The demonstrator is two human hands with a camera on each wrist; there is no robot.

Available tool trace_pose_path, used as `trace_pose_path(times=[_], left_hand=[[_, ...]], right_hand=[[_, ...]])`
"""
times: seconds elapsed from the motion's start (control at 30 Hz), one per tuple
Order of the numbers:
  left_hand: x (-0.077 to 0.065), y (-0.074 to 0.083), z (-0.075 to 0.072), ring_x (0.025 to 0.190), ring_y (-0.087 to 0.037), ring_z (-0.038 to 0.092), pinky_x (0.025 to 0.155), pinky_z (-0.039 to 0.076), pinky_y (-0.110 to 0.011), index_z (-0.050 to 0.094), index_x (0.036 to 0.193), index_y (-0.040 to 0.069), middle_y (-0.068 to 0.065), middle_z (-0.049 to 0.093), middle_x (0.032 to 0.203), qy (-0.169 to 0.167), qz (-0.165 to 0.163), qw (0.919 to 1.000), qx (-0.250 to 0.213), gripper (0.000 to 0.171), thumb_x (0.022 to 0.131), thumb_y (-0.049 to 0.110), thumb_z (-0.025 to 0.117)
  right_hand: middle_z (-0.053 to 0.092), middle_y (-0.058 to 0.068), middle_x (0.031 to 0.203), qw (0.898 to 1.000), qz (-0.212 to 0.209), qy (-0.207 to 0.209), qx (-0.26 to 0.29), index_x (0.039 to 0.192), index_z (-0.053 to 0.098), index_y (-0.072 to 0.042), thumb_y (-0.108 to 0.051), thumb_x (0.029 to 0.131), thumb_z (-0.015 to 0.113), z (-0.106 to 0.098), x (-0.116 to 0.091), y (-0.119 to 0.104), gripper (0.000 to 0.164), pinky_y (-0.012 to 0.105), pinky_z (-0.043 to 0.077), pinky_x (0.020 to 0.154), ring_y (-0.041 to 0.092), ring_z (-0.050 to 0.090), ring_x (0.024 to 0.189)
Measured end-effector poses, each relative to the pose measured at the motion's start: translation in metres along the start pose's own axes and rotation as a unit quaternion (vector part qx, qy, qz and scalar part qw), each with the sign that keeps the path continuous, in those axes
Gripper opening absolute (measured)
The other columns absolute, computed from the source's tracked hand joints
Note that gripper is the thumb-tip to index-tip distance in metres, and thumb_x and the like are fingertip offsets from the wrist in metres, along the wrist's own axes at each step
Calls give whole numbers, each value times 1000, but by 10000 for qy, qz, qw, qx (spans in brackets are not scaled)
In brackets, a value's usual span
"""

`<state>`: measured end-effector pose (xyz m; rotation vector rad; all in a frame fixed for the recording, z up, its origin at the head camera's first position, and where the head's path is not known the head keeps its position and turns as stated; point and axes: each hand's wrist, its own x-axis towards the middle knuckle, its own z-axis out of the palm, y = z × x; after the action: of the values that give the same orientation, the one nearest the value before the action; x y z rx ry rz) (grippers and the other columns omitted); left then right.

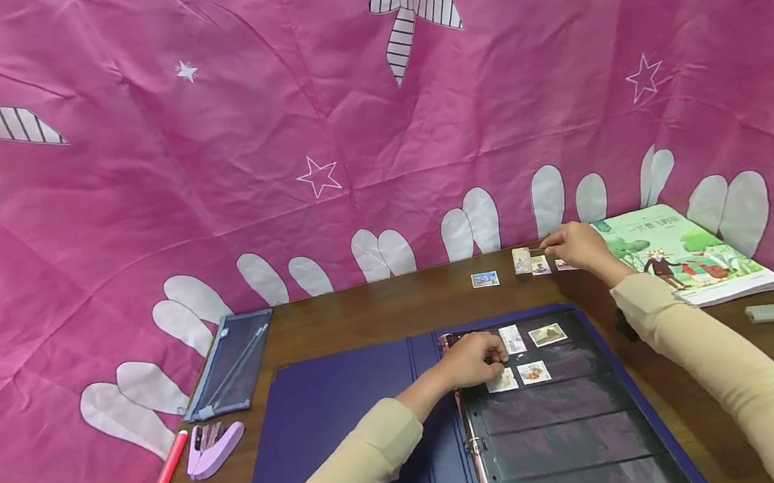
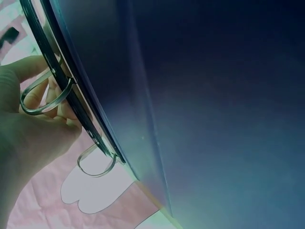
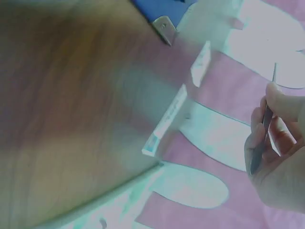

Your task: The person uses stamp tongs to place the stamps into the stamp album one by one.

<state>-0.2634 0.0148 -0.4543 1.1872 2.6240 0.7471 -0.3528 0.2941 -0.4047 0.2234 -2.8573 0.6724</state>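
R hand [image 1: 575, 246], right of ctr: fingers closed on metal tweezers [image 3: 263, 136], tip directed left toward a stamp [image 1: 521, 260] on the wooden table [image 1: 366, 314]. Cannot tell if tip grips that stamp. Adj. on table: blue stamp [image 1: 485, 279] to its left, second stamp [image 1: 540, 266] just to its right, third stamp [image 1: 565, 264] partly hidden by R hand.

L hand [image 1: 472, 360], lower ctr: fingers bent, over upper left of black pocket page [image 1: 564, 439]; cannot tell if it grips anything. Four stamps at top of page: upright stamp [image 1: 512, 339] and landscape stamp [image 1: 547, 334] above, two below, lower-left one partly covered by L hand.

Blue ring album [image 1: 348, 411]: open, bottom ctr. Book [image 1: 685, 249]: right side. Zip pouch [image 1: 233, 368]: left of album.
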Motion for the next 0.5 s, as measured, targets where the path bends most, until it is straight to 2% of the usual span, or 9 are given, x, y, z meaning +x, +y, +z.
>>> trace_pose_path(times=[0.1,0.17,0.3,0.5], left_hand=[[0,-2,0,66,3,45,65,37,-10,64,85,10,3,59,75,19,12,9998,-214,8,77,6,63],[0,-2,-1,66,3,45,65,37,-10,64,85,8,3,59,74,41,30,9994,-336,9,77,4,62],[-1,-1,-1,64,2,44,64,36,-11,64,85,6,0,59,74,45,-35,9986,-531,10,76,2,61],[0,3,0,62,3,43,63,35,-11,64,85,6,2,58,73,46,-67,9984,-552,12,75,1,61]], right_hand=[[70,17,95,9993,-253,-58,276,96,73,-4,-13,84,65,-10,-20,-3,17,32,44,65,31,62,83],[70,15,93,9983,-317,-218,443,94,74,-5,-12,83,66,-11,-34,-5,16,29,42,65,28,62,83],[71,12,91,9954,-411,-599,631,91,75,-7,-14,81,68,-6,-60,-6,13,28,45,70,27,64,88],[70,1,79,9934,-582,-839,527,86,76,-10,-15,79,71,4,-83,-1,11,25,43,68,10,61,77]])
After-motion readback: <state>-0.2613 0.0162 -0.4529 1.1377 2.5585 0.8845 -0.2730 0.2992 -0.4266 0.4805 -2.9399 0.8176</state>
